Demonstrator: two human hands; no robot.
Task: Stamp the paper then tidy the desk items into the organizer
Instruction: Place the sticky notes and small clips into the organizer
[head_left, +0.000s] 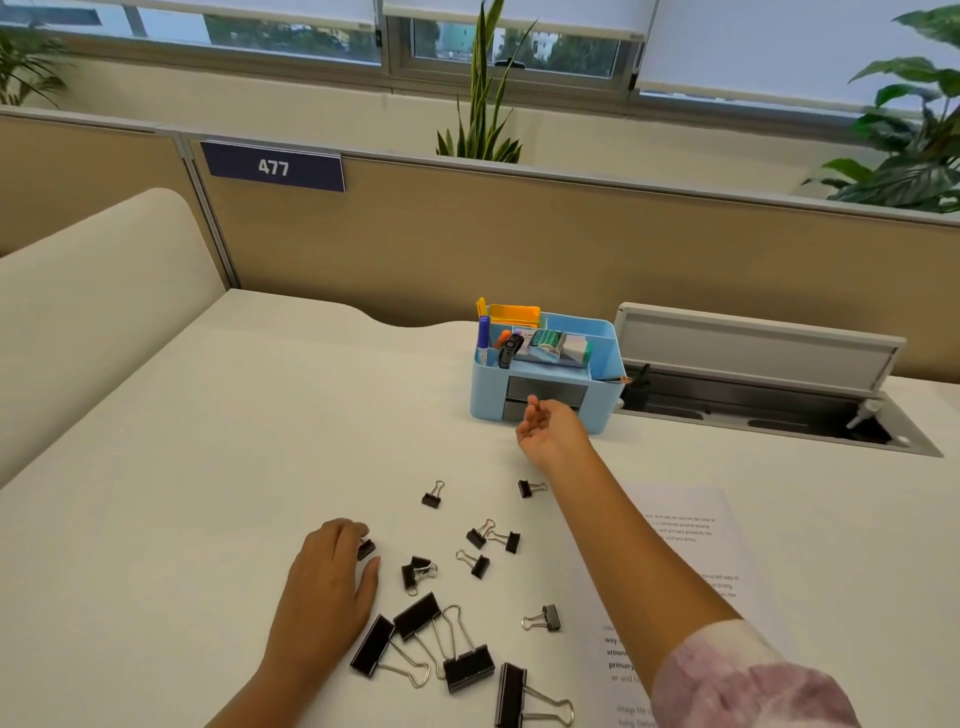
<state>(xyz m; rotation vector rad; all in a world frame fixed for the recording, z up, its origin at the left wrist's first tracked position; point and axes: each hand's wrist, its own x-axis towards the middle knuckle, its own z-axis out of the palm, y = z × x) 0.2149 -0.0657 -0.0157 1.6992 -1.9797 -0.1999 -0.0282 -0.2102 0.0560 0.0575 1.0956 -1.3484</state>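
Nearest the camera, low in the frame, four large binder clips lie in a loose fan with their wire handles pointing mostly rightward and down-right, and beyond them toward the middle of the frame a scatter of small binder clips sits well apart from one another on the white desk. At the left edge of that scatter the left hand rests palm down with its fingertips curled onto one small black clip, apparently pinching it, though how firmly cannot be told. Right of the clips the printed paper lies flat under the right forearm; no stamp mark can be made out on it. Farther up, right of centre, the right hand reaches out with loose, slightly curled fingers and holds nothing, its fingertips just at the grey drawer front of the blue organizer, whose top compartments already carry markers, a stamp-like block and other items. My reading is that the drawer is meant for the clips: the right hand is much the nearer to it, the left is nearer the clips, and the clips lie down-left of the drawer, so they must travel up and right across the frame once the drawer is pulled toward the camera
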